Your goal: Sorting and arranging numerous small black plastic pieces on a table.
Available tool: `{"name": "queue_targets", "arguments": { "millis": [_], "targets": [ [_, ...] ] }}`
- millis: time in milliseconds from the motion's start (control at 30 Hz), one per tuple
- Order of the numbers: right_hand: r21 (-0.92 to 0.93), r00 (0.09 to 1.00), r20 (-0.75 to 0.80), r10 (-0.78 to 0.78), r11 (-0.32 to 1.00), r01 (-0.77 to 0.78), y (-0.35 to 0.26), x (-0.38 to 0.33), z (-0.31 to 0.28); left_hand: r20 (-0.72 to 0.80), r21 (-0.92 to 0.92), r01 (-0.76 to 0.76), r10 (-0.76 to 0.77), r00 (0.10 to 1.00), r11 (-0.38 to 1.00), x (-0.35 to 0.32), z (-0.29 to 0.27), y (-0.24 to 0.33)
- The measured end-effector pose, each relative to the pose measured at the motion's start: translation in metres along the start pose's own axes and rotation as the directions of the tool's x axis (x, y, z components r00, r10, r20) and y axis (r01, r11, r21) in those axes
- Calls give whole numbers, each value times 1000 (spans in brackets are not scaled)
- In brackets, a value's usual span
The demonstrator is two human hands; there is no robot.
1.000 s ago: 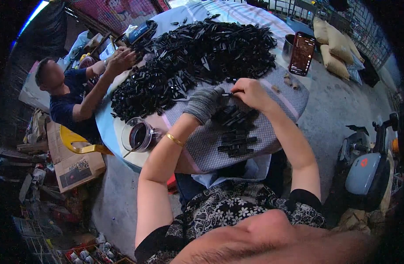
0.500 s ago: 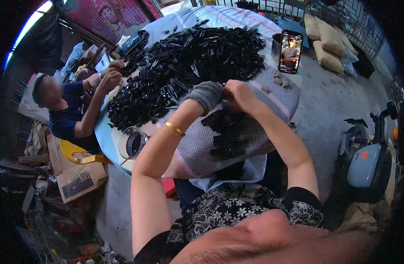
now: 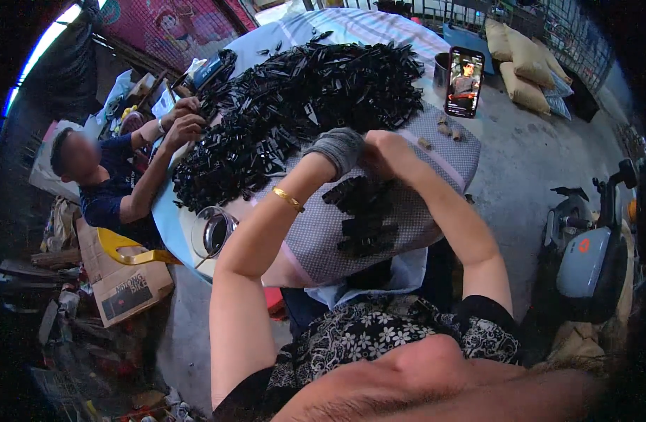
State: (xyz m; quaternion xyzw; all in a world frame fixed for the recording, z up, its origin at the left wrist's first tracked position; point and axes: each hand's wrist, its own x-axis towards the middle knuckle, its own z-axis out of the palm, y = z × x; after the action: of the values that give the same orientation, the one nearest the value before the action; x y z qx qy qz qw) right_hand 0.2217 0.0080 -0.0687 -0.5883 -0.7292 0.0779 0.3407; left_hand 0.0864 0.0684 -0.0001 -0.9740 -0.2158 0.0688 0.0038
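Over the cloth-covered counter (image 3: pixel 458 160) in the head view, the grey-gloved left hand (image 3: pixel 335 151) and bare right hand (image 3: pixel 388 152) were close together, fingers mostly hidden; whether they pinched anything, I could not tell. Black plastic pieces (image 3: pixel 302 91) lay heaped beyond them, with a smaller pile (image 3: pixel 365 233) nearer. Beside the left forearm (image 3: pixel 267 225) stood a glass cup (image 3: pixel 214 234) of dark liquid; a careless sweep might have tipped it.

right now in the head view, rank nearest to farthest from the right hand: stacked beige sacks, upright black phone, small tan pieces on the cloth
1. Small tan pieces, on the grey patterned cloth, right of the right hand.
2. Upright black phone, farther out, upper right.
3. Stacked beige sacks, beyond the phone, farthest right.
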Motion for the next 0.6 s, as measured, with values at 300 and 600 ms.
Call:
{"name": "queue_targets", "arguments": {
  "millis": [300,600],
  "targets": [
    [544,989,147,-19,837,-65,16,8,-12,-319,-323,-10,-99,942,946,-32,28,-15],
    [594,870,467,157,673,-441,-3,9,-23,-528,-485,-104,-196,827,868,-47,30,5]
  ]
}}
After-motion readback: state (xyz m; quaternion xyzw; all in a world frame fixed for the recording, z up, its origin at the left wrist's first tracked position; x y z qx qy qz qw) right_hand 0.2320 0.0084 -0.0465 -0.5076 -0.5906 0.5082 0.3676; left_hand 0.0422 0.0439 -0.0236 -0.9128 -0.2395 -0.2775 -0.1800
